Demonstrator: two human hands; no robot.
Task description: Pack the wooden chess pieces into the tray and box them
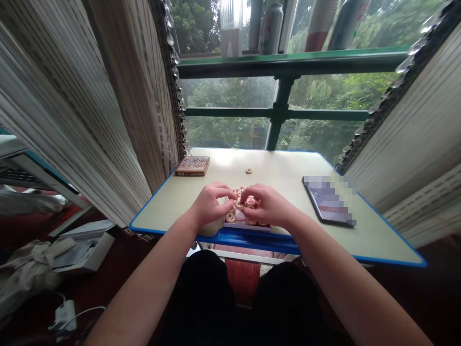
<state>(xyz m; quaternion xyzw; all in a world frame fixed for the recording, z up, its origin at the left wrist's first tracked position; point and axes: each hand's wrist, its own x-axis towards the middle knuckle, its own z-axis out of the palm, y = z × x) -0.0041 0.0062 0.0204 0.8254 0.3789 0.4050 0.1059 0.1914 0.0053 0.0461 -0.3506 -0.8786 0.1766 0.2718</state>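
Note:
Round wooden xiangqi pieces with dark or red characters lie in a small shallow box at the table's front edge. My left hand is curved over the box's left side. Its thumb and fingers are apart, with the tips close to the pieces. From the right, my right hand reaches over the same box, thumb and index finger spread. Pieces show through the gap between them. Whether any fingertip touches a piece is hard to make out. One single xiangqi piece lies flat farther back on the table.
The pale table has a blue rim. A brown printed flat box sits at its back left, and a dark tablet-like device at the right. Curtains hang on both sides. Cans and cups stand on the window ledge.

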